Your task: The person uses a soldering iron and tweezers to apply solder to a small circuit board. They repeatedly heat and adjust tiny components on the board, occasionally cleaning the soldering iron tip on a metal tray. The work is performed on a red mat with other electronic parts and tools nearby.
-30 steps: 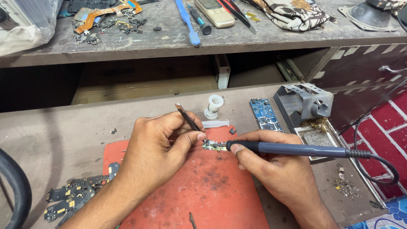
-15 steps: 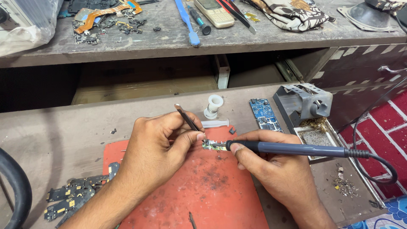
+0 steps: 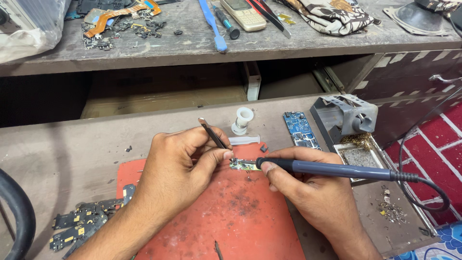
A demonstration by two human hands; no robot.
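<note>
A worn grey-brown wooden workbench (image 3: 57, 149) fills the view, with a cluttered upper shelf (image 3: 298, 45) behind it and red brick-pattern flooring at the right. On the near middle of the bench lies a scuffed red rubber work mat (image 3: 231, 216). At the mat's far edge sits a small green-and-gold circuit board strip (image 3: 244, 165). The left hand (image 3: 180, 168) is closed around thin dark metal tweezers (image 3: 214, 136), whose tips seem to press the strip's left end (the contact point is hidden by the fingers). The right hand (image 3: 313, 192) grips a blue-handled soldering iron (image 3: 332, 169), tip down at the strip. Beyond the mat stand a white plastic spool (image 3: 242, 119) and a blue rectangular circuit board (image 3: 301, 130); a grey metal soldering-iron stand (image 3: 347, 115) sits near the right edge. Dark flex-cable parts (image 3: 79, 224) lie off the mat's left edge.
</note>
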